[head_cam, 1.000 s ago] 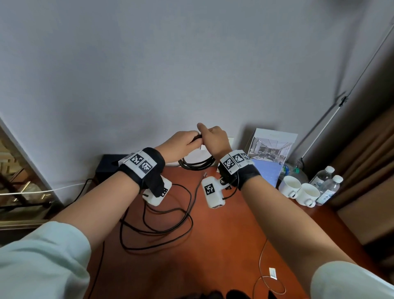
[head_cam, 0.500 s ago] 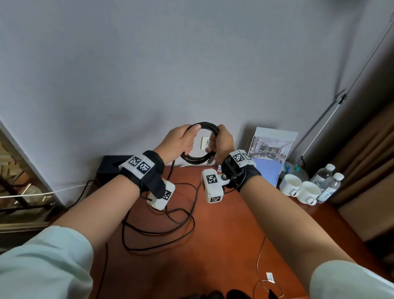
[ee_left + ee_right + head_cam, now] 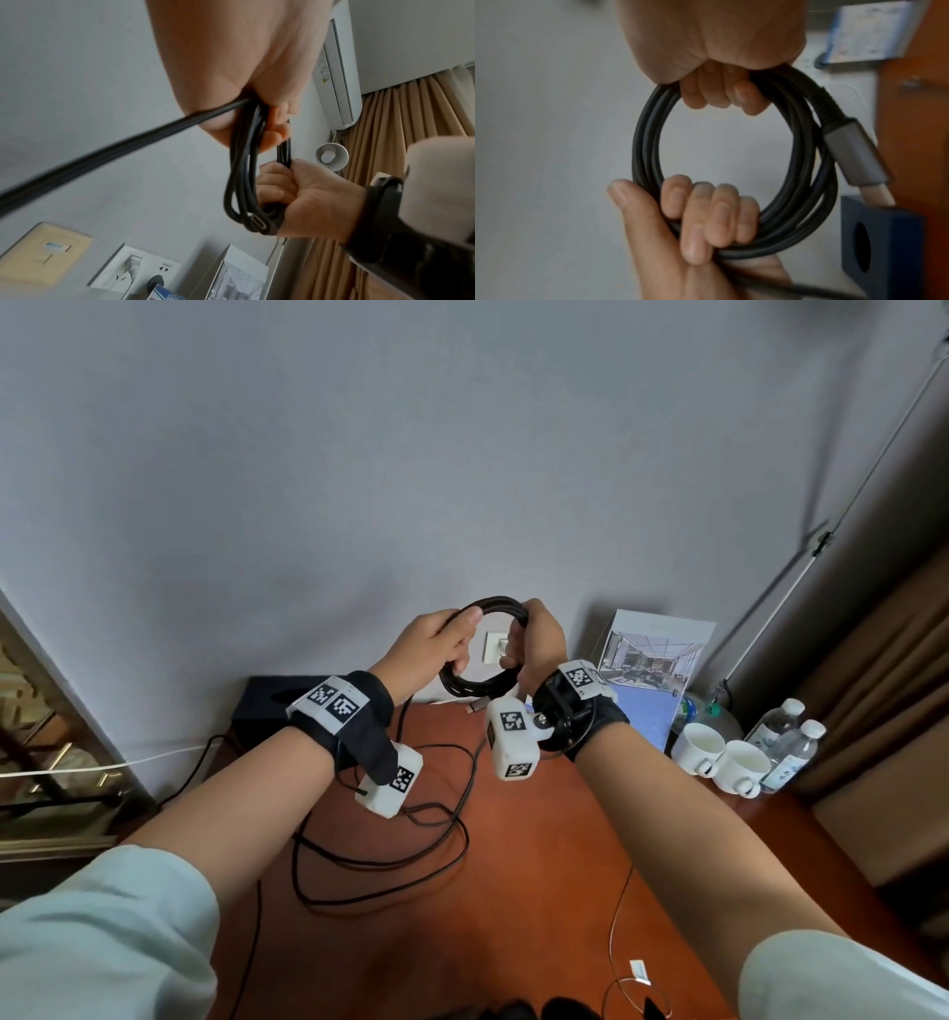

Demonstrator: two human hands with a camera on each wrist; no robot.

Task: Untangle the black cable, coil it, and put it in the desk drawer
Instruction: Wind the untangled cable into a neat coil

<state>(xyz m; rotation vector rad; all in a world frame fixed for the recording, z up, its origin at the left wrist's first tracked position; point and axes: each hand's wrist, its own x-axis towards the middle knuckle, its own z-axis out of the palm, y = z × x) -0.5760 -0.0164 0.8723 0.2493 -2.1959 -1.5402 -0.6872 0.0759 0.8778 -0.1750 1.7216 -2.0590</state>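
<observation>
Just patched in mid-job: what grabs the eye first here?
A black cable coil held up in front of the grey wall, the left hand gripping one side and the right hand the other. Below, loose cable loops on the red-brown desk; two white cups stand at its right.

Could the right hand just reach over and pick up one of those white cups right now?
Probably not yet. The path to the white cups looks free, but the right hand has its grip round the black cable coil, shared with the left hand; it must let go first.
</observation>
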